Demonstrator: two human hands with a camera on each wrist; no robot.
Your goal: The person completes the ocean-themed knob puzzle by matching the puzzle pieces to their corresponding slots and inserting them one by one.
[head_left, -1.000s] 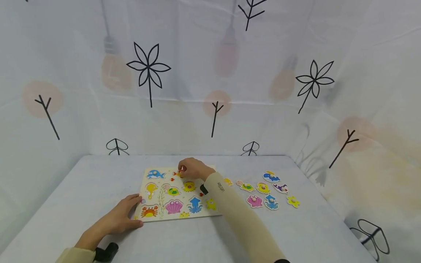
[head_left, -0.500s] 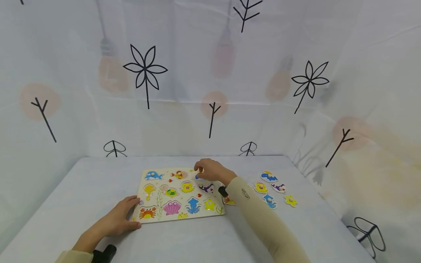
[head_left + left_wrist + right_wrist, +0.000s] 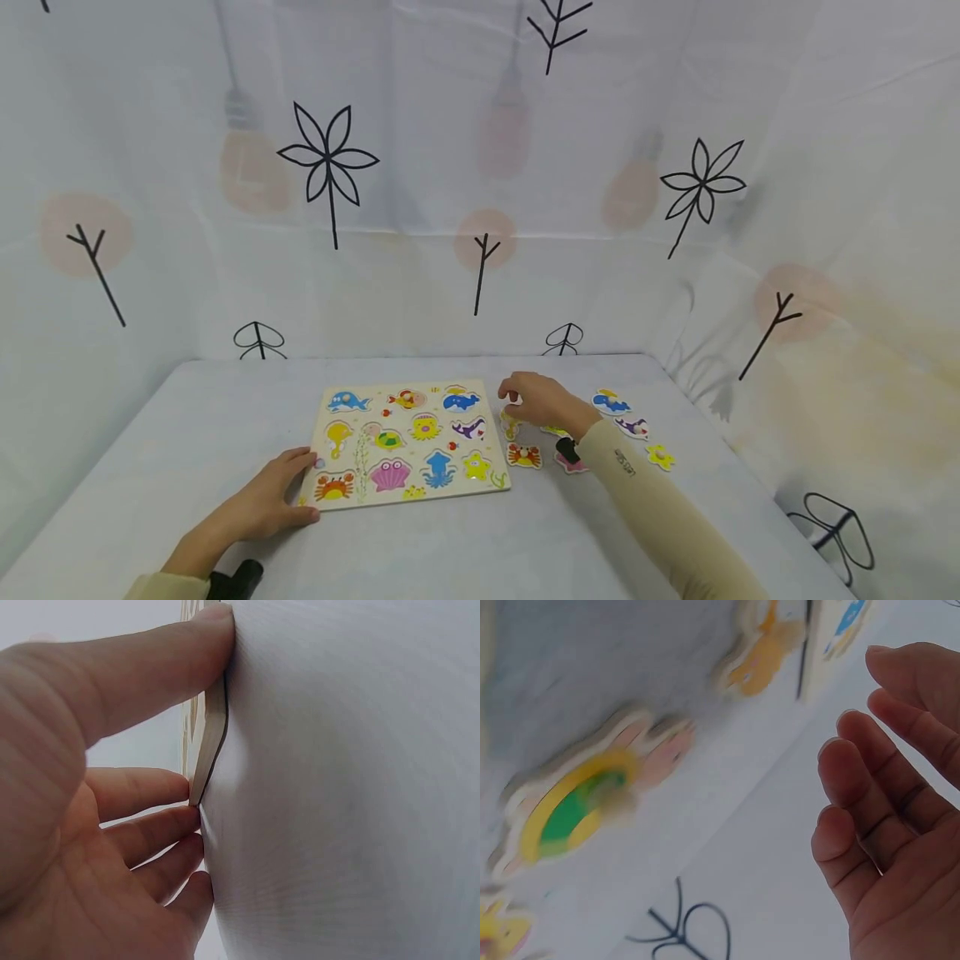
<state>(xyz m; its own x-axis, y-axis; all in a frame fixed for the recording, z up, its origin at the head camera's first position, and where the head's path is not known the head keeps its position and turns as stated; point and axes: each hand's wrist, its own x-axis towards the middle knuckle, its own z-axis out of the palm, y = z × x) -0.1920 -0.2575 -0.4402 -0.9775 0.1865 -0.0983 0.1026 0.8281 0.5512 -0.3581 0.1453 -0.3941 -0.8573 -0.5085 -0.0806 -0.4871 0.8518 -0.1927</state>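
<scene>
A wooden sea-animal peg puzzle board [image 3: 491,442] lies flat on the table. My left hand [image 3: 264,498] rests at its near left corner, thumb at the front edge and fingers along the left edge. The left wrist view shows these fairly straight fingers [image 3: 142,795] touching the board's edge [image 3: 210,742]. My right hand [image 3: 542,398] hovers just right of the board with nothing held, fingers loosely bent. Under and near it lie a seahorse piece [image 3: 510,428], a crab piece [image 3: 523,456] and a turtle piece [image 3: 574,814]. A clownfish piece [image 3: 407,399] sits in the board's top row.
Farther right lie a blue whale piece [image 3: 611,403], a purple orca piece [image 3: 632,428] and a yellow starfish piece [image 3: 660,457]. A pink shell piece [image 3: 572,465] is partly covered by the right wrist. A printed cloth backdrop [image 3: 420,283] stands behind the table.
My right hand has left the clownfish piece in the board's top row and moved right, past the board's edge, over the loose pieces. My left hand stays at the corner.
</scene>
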